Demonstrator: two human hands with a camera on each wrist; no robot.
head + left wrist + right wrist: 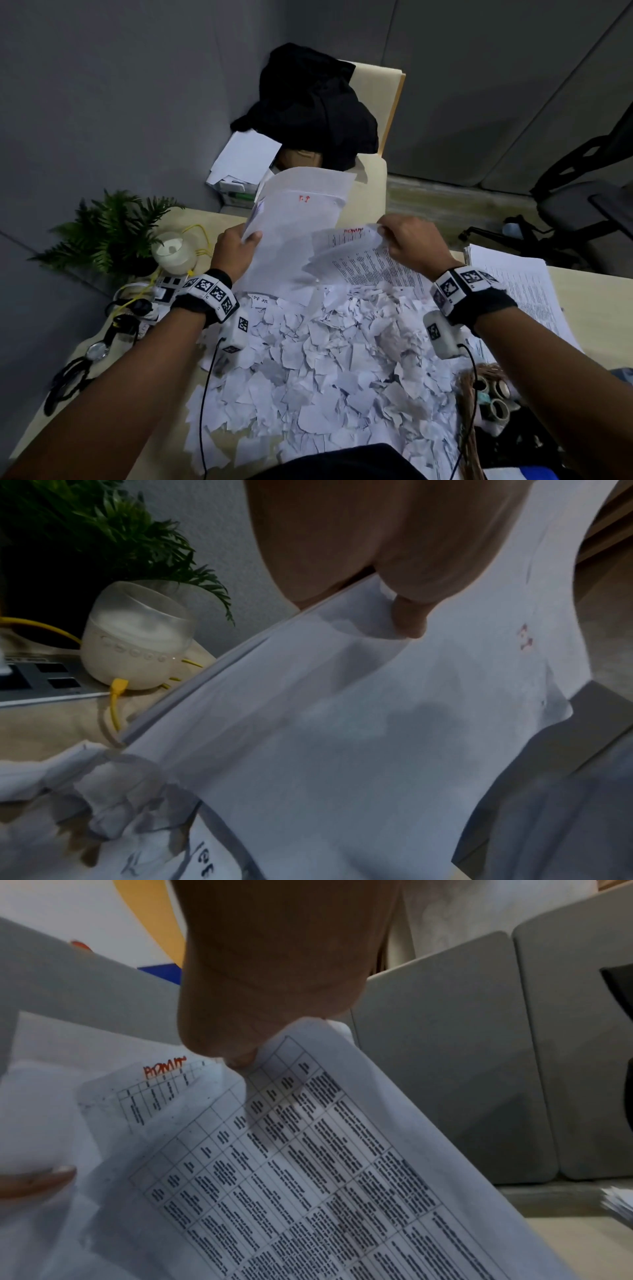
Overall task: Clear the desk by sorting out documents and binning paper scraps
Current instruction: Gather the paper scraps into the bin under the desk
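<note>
A big heap of torn white paper scraps [335, 363] covers the middle of the beige desk [589, 308]. My left hand [239, 250] grips the left edge of a few blank-backed sheets [294, 233] with a small red mark, lifted above the heap; the thumb [407, 618] presses on top of these sheets [342, 723]. My right hand [407, 240] pinches the top corner of a printed table sheet [363, 260] with red writing, raised beside the others. The right wrist view shows that table sheet [308, 1164] pinched by my fingertips [240, 1056].
A fern [106, 229], a white round device [174, 253] with a yellow cable, a watch [97, 351] and black cords sit at the left. A document stack [520, 294] lies at right, tape rolls [493, 397] near it. Behind stand a chair with black cloth [311, 106] and boxed paper [239, 164].
</note>
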